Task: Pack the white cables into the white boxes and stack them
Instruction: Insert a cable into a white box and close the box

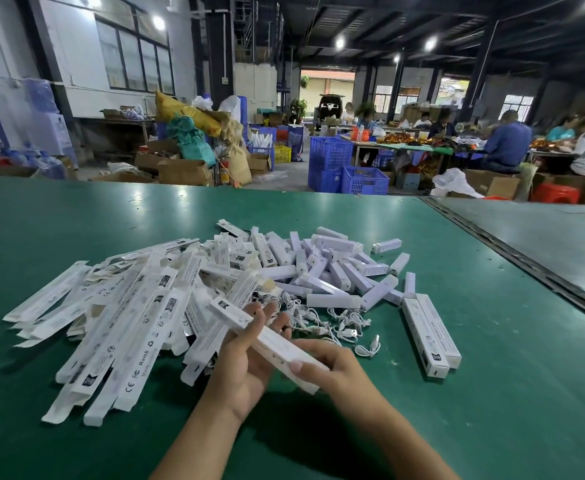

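Observation:
Both hands hold one long white box (270, 341) slanting from upper left to lower right above the green table (491, 410). My left hand (246, 362) cradles it from below with fingers spread under its middle. My right hand (329, 368) pinches its near end, thumb on top. Small coiled white cables (339, 327) lie in a tangle just behind my hands. To the left spreads a heap of flat unfolded white boxes (117, 323). Two closed boxes (429, 334) lie side by side on the right.
A pile of short white blocks (332, 268) sits behind the cables. A dark seam (512, 251) splits the table from a second one at the right. Beyond the far edge are blue crates (346, 164), cartons and seated people (505, 143).

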Demonstrator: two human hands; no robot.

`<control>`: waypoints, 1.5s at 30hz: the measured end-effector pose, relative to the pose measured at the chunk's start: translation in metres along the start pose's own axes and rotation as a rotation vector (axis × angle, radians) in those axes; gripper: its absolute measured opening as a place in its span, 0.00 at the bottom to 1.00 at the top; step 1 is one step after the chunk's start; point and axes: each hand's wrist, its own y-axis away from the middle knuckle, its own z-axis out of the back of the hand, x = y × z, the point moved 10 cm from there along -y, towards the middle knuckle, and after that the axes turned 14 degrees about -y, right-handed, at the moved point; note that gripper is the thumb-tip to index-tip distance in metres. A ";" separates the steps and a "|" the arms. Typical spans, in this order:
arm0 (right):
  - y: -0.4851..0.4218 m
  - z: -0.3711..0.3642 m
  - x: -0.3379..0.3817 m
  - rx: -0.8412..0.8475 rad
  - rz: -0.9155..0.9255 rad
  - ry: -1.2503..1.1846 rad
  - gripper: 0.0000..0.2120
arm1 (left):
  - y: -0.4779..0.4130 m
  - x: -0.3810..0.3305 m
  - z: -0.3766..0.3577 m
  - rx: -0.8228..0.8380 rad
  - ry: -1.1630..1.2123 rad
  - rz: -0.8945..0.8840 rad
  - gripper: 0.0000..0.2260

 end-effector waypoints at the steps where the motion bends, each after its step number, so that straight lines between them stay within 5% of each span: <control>1: 0.000 0.000 -0.003 0.003 -0.028 -0.036 0.17 | 0.001 -0.003 -0.001 0.016 0.006 -0.007 0.36; 3: 0.002 -0.005 -0.009 0.036 -0.077 -0.130 0.15 | 0.001 -0.005 0.001 0.009 0.012 -0.024 0.35; 6: 0.004 -0.010 -0.009 0.071 -0.100 -0.166 0.11 | -0.001 -0.005 0.006 -0.029 0.039 -0.063 0.14; 13: 0.004 -0.008 -0.005 0.052 -0.058 -0.052 0.09 | -0.007 0.003 0.015 -0.087 0.077 -0.069 0.08; 25: 0.000 0.012 -0.001 -0.111 0.001 -0.091 0.12 | -0.003 0.007 0.000 0.018 -0.105 0.005 0.19; 29: 0.001 0.034 0.008 -0.266 0.119 -0.076 0.09 | 0.000 0.003 0.000 -0.068 -0.309 -0.093 0.24; 35: 0.004 0.047 0.017 -0.399 0.189 0.148 0.14 | 0.019 -0.009 -0.016 -0.148 -0.999 -0.433 0.35; 41: 0.009 0.053 0.023 -0.456 0.227 0.225 0.20 | 0.018 -0.004 -0.014 -0.148 -1.091 -0.371 0.31; 45: 0.006 0.043 0.022 -0.351 0.196 0.287 0.25 | 0.015 -0.005 -0.012 -0.153 -1.114 -0.370 0.37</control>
